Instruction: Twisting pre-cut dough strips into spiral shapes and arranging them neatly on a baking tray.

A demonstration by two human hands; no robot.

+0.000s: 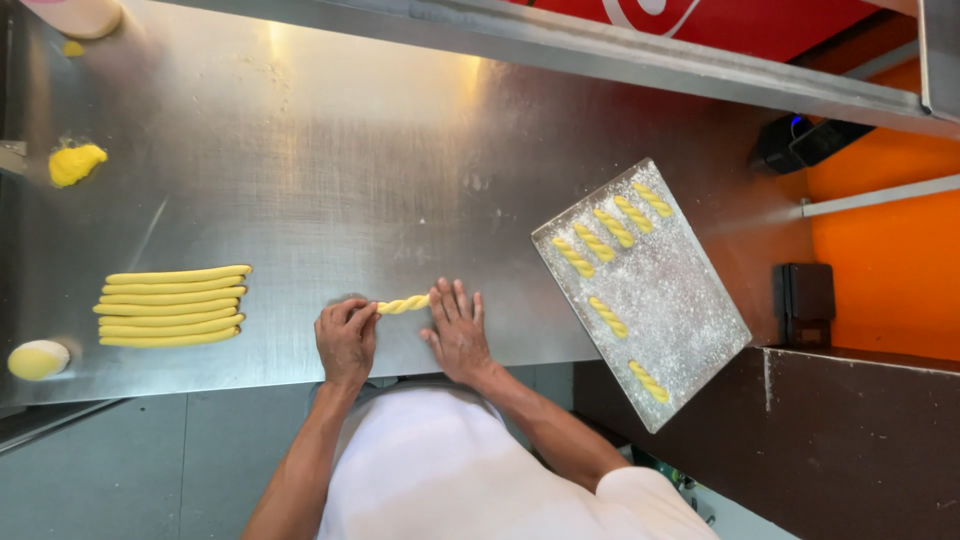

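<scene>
Steel table [330,150] against an orange wall; left hand [346,340] pinches a twisted dough rope [403,304], right hand [459,330] flat, fingers spread; floured tray [670,300] right

Twist's [403,304] ends perhaps under both hands

On the steel tabletop [400,150] the left hand [346,340] pinches one end of a short twisted yellow dough rope [404,304]. The right hand [458,330] lies flat, fingers spread, on its other end. To the left lies a stack of long yellow dough strips [172,306]. To the right, a floured rectangular metal tray [680,290] carries seven small twisted dough pieces [609,227].
</scene>
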